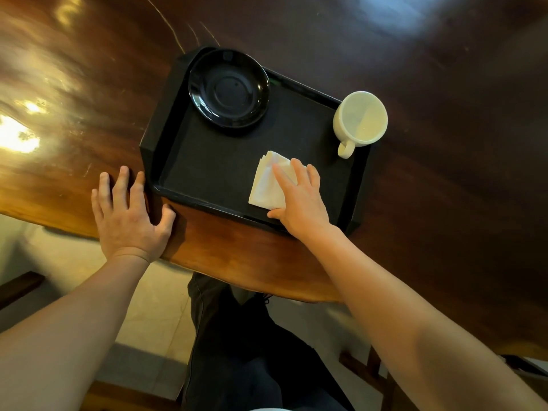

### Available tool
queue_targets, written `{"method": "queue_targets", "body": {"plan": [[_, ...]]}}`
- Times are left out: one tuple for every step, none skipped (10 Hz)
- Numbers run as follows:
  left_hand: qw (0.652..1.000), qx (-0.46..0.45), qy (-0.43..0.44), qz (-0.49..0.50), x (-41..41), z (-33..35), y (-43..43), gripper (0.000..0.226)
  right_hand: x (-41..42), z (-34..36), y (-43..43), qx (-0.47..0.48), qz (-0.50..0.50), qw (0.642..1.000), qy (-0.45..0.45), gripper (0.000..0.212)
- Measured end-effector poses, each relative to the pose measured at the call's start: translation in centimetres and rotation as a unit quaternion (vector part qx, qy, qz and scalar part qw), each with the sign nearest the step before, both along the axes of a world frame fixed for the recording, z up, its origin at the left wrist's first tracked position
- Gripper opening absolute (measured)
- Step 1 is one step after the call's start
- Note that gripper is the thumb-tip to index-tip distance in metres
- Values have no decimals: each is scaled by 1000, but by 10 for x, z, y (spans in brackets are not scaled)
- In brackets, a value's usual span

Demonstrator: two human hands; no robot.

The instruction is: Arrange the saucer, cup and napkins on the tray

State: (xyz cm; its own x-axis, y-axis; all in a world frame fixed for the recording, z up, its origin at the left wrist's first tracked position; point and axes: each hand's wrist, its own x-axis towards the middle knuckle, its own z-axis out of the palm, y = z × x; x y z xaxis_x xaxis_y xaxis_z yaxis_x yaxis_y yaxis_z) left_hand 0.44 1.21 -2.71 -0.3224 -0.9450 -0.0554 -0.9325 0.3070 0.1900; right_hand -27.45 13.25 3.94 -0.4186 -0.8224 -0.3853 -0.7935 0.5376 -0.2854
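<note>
1. Tabletop (89, 84): glossy dark wood with bright light reflections and a curved near edge.
2. Tray (213, 173): black, rectangular, with clipped corners, a raised glossy rim and a matte, fine-grained floor. It lies on the tabletop near the edge.
3. Saucer (229, 88): black, round, glossy, with a recessed centre ring. It sits in the tray's far-left corner.
4. Cup (360, 118): cream ceramic, round, empty, with a loop handle. It stands at the tray's far-right corner, over the rim.
5. Napkins (267, 182): white, folded, stacked with fanned corners, flat on the tray floor at near right.
6. Right hand (299, 197): grip apart, fingers spread flat on the napkins, thumb at the near corner.
7. Left hand (127, 215): grip apart, palm flat on the tabletop, touching the tray's near-left corner.
</note>
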Motion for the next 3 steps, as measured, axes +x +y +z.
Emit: {"method": "queue_targets", "body": {"plan": [[1000,0,-1,-4,-1,3,-1,76,2,6,-4,19,7,1000,12,94],[1000,12,-10,-5,-3,6,0,76,2,16,-8,47,17,999,5,98],[998,54,-15,-7,-4,15,-2,77,-2,29,-5,73,27,997,-17,104]]}}
